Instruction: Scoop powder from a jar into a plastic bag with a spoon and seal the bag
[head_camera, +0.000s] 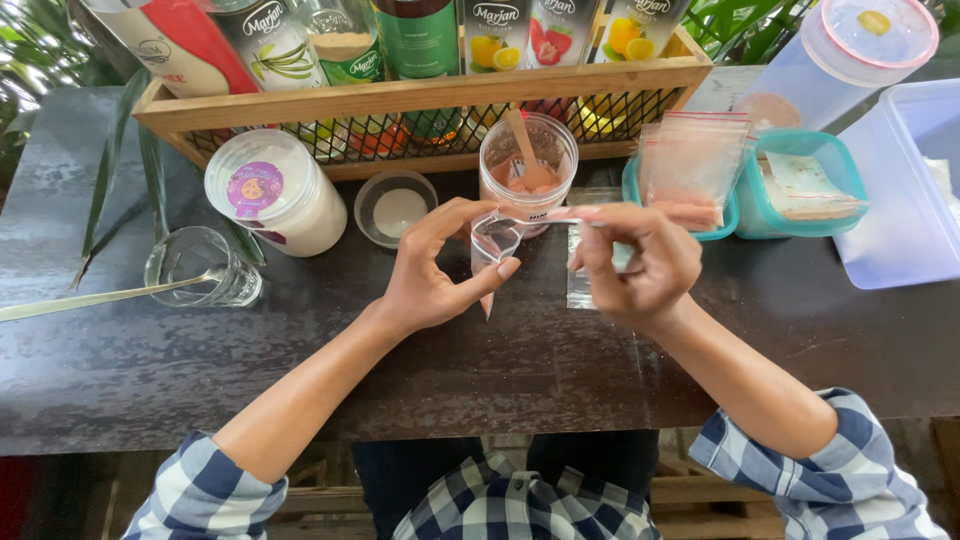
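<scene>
Head view: both hands pinched small clear zip bag (494, 243), left hand (432, 268) at its side, right hand (632, 262) gripping the top strip; bag hung point-down, between them.

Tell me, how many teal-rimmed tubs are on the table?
2, side by side at the right, behind the right hand: the nearer tub holds small plastic bags, and the farther tub holds a packet. More may sit hidden behind the big clear boxes.
</scene>
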